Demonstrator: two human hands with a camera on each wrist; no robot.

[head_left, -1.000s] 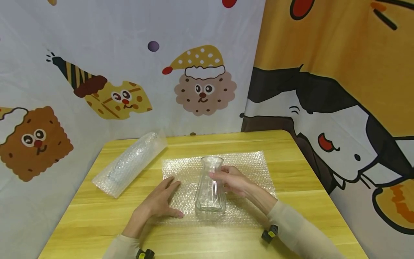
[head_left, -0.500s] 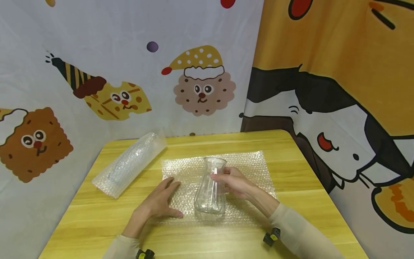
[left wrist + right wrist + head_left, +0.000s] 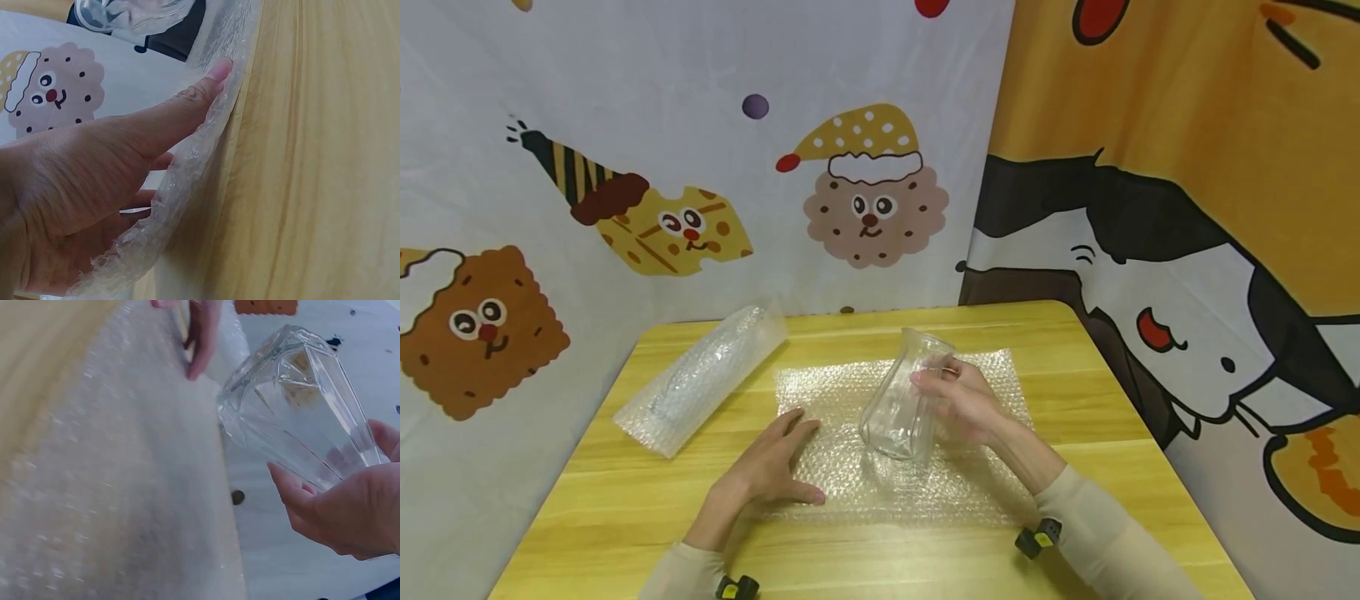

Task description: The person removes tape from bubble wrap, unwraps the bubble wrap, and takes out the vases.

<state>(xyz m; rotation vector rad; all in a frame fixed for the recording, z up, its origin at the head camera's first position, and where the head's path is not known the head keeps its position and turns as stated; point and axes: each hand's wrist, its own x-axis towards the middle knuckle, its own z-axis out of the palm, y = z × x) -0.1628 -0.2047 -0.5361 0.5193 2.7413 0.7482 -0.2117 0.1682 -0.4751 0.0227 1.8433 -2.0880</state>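
A clear glass vase [image 3: 895, 417] with a flared mouth and faceted base leans to the right above a sheet of bubble wrap [image 3: 842, 383]. My right hand [image 3: 966, 400] grips it around the neck, thumb on the near side. In the right wrist view the glass vase [image 3: 294, 412] is tilted, its base clear of the bubble wrap [image 3: 125, 487]. My left hand [image 3: 771, 467] rests with fingers spread on the sheet's left edge. Seen from the left wrist, the thumb of my left hand [image 3: 106, 169] presses on the bubble wrap [image 3: 181, 181].
A bundle wrapped in bubble wrap [image 3: 707, 375] lies slantwise at the table's back left; what it holds is hard to make out. The wooden table [image 3: 820, 567] meets a printed cartoon curtain [image 3: 700, 125] behind it, which continues along the right side.
My right hand has lifted the vase off the bubble wrap and moved it up and to the right, tilting it further. The left hand has stayed in place.
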